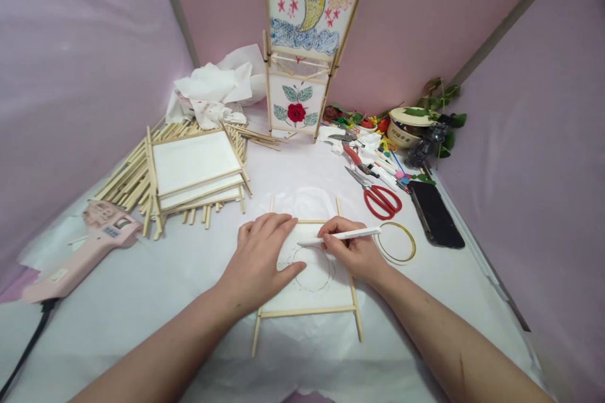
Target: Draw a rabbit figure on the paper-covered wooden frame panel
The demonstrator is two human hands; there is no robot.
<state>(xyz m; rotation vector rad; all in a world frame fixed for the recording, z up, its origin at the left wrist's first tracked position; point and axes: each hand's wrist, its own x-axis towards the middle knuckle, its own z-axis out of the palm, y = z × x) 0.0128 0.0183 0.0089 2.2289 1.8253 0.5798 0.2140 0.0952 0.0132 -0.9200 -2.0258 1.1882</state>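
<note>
A white paper panel (pixel 338 298) framed with thin wooden sticks lies flat in front of me. On it is a drawn circle (pixel 312 269) with small marks around its outline. My right hand (pixel 352 249) grips a white pen (pixel 357 233), its tip on or just above the paper near the top of the circle. Across the panel's left side rests my left hand (pixel 267 255), fingers stretched out and thumb apart, the thumb reaching the circle's left part. It holds nothing. The panel's left edge is partly hidden under that hand.
Left are framed panels (pixel 196 162) on wooden sticks (pixel 125 170) and a pink glue gun (pixel 89 245). Behind stands a decorated lantern frame (pixel 297 97). Right are red-handled scissors (pixel 380 198), pliers (pixel 354 157), a ring (pixel 412 240), a phone (pixel 435 214) and a tub (pixel 404 129).
</note>
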